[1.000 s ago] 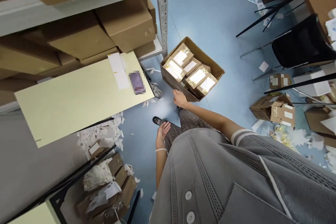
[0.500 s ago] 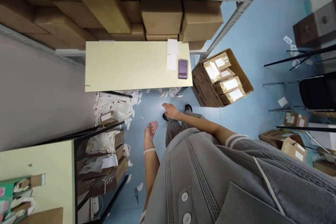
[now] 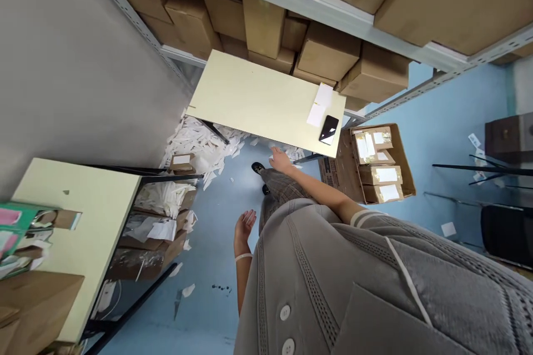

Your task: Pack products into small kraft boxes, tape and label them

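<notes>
My right hand [image 3: 280,160] hangs over the floor just off the front edge of the pale yellow table [image 3: 254,100]. Its fingers are stretched out, with nothing in them. Lower and to the left is my left hand [image 3: 245,226], half turned palm up beside my leg. The fingers there are loosely apart and hold nothing. On the table's right end lie a dark phone [image 3: 328,130] and white paper slips [image 3: 320,104], apart from both hands.
An open carton [image 3: 345,163] holding several labelled boxes stands right of the table. White paper scraps [image 3: 187,144] litter the floor at left. Shelves of brown boxes [image 3: 331,52] rise behind. A second table [image 3: 100,194] has a green box [image 3: 25,233] and cardboard on it.
The view has turned, so the table now slants and sits further right. More of the second table shows at left. Both hands stay empty, with the right one now appearing closer to the table edge.
</notes>
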{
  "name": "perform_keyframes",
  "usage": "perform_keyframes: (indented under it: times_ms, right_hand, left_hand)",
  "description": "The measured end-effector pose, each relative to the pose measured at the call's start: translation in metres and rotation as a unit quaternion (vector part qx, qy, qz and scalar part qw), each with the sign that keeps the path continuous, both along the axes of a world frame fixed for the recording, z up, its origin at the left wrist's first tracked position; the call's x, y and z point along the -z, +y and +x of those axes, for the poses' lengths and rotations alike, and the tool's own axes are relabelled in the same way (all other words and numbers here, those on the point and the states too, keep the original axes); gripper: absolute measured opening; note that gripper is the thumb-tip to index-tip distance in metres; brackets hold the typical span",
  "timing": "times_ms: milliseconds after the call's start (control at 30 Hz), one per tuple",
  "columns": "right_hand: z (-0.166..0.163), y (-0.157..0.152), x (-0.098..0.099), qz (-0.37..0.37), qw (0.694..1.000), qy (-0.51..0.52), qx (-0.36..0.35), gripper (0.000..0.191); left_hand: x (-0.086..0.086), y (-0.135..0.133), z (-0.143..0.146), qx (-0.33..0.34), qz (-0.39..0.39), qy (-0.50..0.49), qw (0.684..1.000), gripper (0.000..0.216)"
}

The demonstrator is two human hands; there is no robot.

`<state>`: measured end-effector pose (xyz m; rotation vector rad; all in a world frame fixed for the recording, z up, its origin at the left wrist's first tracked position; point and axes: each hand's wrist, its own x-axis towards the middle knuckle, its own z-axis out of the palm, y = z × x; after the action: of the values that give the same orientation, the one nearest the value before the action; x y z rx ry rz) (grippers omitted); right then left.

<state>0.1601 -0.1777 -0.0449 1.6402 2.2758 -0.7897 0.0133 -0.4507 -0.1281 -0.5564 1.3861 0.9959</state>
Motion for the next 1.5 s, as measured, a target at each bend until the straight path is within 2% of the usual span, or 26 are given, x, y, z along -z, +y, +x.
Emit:
perform_keyframes:
  times_ms: [100,167,400,567,700,867,967,1067,1200,1267,1400,1500]
  right_hand:
    - [-0.036,0.021,0.002,0.003,1.0,0.011,-0.021,0.053]
    - [-0.064,0.038,0.004,0.005,0.999,0.015,-0.038,0.052]
    - [-0.183,0.096,0.01,0.005,0.989,0.035,-0.144,0.05]
    - [-0.265,0.107,0.013,-0.01,0.966,0.037,-0.255,0.051]
    - [-0.314,0.093,0.017,-0.02,0.946,0.039,-0.322,0.051]
    - [-0.366,0.064,0.026,-0.031,0.93,0.056,-0.361,0.05]
    - [-0.397,0.046,0.033,-0.038,0.931,0.088,-0.353,0.05]
    - [-0.427,0.024,0.04,-0.039,0.94,0.124,-0.315,0.051]
    - [-0.462,-0.023,0.042,-0.042,0.957,0.136,-0.252,0.05]
    - [-0.481,-0.052,0.039,-0.06,0.956,0.137,-0.253,0.049]
    - [-0.518,-0.101,0.03,-0.103,0.939,0.141,-0.297,0.049]
    - [-0.541,-0.122,0.022,-0.111,0.931,0.15,-0.313,0.049]
  left_hand:
    - [0.004,-0.008,-0.016,-0.03,-0.024,0.001,0.999,0.018]
    - [0.003,-0.003,-0.032,-0.059,-0.035,0.006,0.998,0.016]
    - [-0.011,0.055,-0.106,-0.19,-0.027,0.032,0.981,0.013]
    - [-0.013,0.077,-0.154,-0.308,-0.003,0.052,0.95,0.012]
    - [-0.023,0.061,-0.186,-0.387,0.018,0.09,0.917,0.014]
    - [-0.04,0.014,-0.24,-0.451,0.002,0.168,0.876,0.018]
    - [-0.048,-0.016,-0.288,-0.451,0.002,0.22,0.865,0.021]
    - [-0.056,-0.043,-0.348,-0.433,0.017,0.244,0.868,0.024]
    - [-0.069,-0.074,-0.433,-0.385,0.059,0.272,0.88,0.024]
    - [-0.075,-0.085,-0.472,-0.346,0.078,0.294,0.888,0.025]
    - [-0.08,-0.087,-0.534,-0.258,0.079,0.347,0.898,0.026]
    - [-0.08,-0.065,-0.573,-0.186,0.052,0.424,0.885,0.025]
